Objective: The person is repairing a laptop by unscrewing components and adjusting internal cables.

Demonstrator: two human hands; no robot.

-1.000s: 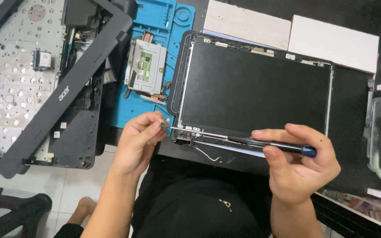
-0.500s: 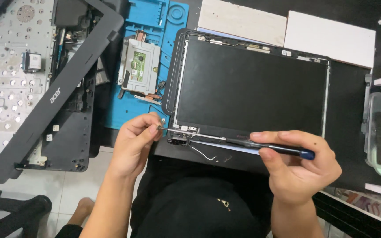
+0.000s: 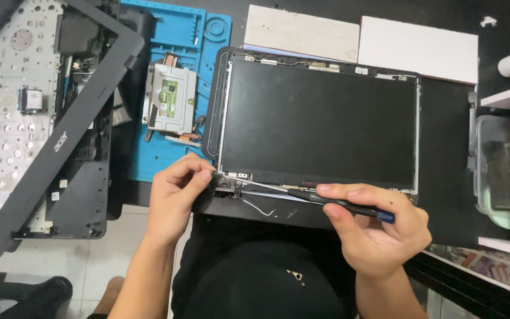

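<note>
A person seen from above works at a black bench (image 3: pixel 461 153), where a bare laptop screen panel (image 3: pixel 320 121) lies flat in its dark lid shell. The left hand (image 3: pixel 175 198) sits at the panel's near left corner, its fingers (image 3: pixel 199 176) pinched together on the small metal hinge bracket (image 3: pixel 226 186) there. The right hand (image 3: pixel 376 230) is at the panel's near edge, towards the right, fingers closed round a thin screwdriver (image 3: pixel 332 204) with a black shaft grip and a blue end cap. The screwdriver lies almost level along the panel's near edge, its tip reaching the hinge bracket beside the left hand. A thin white wire (image 3: pixel 258 207) curls just below that bracket. Left of the panel lies a blue work mat (image 3: pixel 178 35) carrying a silver touchpad module (image 3: pixel 169 106). Further left of the panel, a grey screen bezel frame (image 3: pixel 60 142) rests tilted over an opened laptop base (image 3: pixel 7 106). Beyond the panel's far edge lie two pale flat slabs (image 3: pixel 361 38).
</note>
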